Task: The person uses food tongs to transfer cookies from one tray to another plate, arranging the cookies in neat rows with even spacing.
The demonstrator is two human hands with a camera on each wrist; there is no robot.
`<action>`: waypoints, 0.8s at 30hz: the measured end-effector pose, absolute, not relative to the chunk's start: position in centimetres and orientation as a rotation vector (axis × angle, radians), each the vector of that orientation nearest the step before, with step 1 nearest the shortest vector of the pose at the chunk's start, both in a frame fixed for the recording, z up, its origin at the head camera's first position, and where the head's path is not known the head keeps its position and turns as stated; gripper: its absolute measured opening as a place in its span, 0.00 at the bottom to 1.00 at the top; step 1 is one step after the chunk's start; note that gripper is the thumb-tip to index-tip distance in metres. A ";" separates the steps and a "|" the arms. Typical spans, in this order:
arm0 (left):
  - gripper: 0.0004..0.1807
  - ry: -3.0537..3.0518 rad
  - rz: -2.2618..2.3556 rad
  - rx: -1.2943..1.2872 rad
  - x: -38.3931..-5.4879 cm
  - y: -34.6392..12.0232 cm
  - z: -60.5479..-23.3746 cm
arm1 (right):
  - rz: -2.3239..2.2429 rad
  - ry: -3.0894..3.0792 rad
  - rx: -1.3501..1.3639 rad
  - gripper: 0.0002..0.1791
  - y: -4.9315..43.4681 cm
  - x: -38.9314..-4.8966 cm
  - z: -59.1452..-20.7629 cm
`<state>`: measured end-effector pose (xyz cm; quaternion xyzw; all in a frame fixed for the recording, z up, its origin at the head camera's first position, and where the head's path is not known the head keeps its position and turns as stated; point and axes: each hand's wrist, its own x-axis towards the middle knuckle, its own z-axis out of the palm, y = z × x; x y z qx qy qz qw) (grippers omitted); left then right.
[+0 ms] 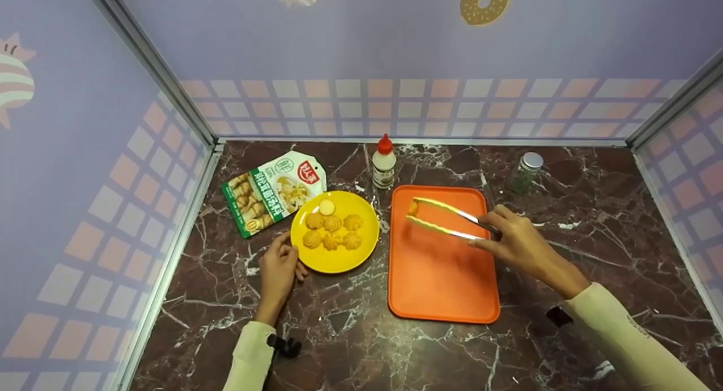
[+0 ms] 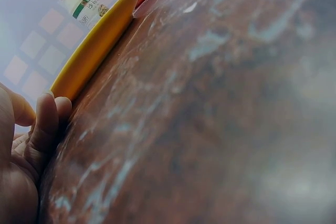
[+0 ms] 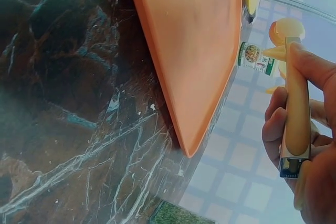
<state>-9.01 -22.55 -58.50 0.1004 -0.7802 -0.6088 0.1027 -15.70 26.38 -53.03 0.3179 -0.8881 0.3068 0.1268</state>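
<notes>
My right hand [image 1: 517, 238] grips a pair of metal tongs [image 1: 460, 214] above the orange tray [image 1: 443, 289]. A small golden cookie [image 1: 414, 208] is held between the tong tips, clear in the right wrist view as a rounded cookie [image 3: 287, 29]. Several golden cookies [image 1: 331, 241], some with piped swirls, lie on the yellow plate [image 1: 339, 264] left of the tray. At the plate's left rim, my left hand [image 1: 278, 264] pinches the edge with thumb and fingers. In the left wrist view those fingers [image 2: 47, 116] meet the rim of the tilted-looking plate.
A green and white food packet [image 1: 274, 193] lies behind the plate, close to its rim. Behind the tray stands a red-capped squeeze bottle [image 1: 384, 165]. A silver-lidded jar [image 1: 526, 173] with green contents is at the back right. Patterned walls enclose the dark marbled table [image 1: 350, 346].
</notes>
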 end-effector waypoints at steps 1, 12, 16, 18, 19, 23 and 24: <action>0.24 -2.301 -1.795 0.292 -9.0 -22.6 -58.5 | 0.889 -2.585 0.927 0.20 26.3 -15.7 -53.0; 0.24 -2.299 -1.790 0.291 -9.6 -23.2 -60.4 | 0.884 -2.559 0.985 0.22 25.4 -16.2 -52.6; 0.24 -2.299 -1.798 0.282 -9.3 -23.0 -59.6 | 0.897 -2.557 0.987 0.22 25.0 -16.4 -52.5; 0.24 -2.297 -1.808 0.274 -9.0 -22.7 -58.6 | 0.903 -2.557 0.996 0.22 24.9 -16.5 -52.4; 0.24 -2.291 -1.812 0.276 -8.9 -22.7 -58.6 | 0.904 -2.556 1.000 0.22 24.8 -16.6 -52.3; 0.23 -2.284 -1.814 0.265 -8.9 -22.7 -58.6 | 0.912 -2.568 1.013 0.22 24.3 -16.8 -52.2; 0.23 -2.279 -1.817 0.264 -9.0 -22.7 -58.7 | 0.917 -2.570 1.013 0.22 24.2 -16.9 -52.1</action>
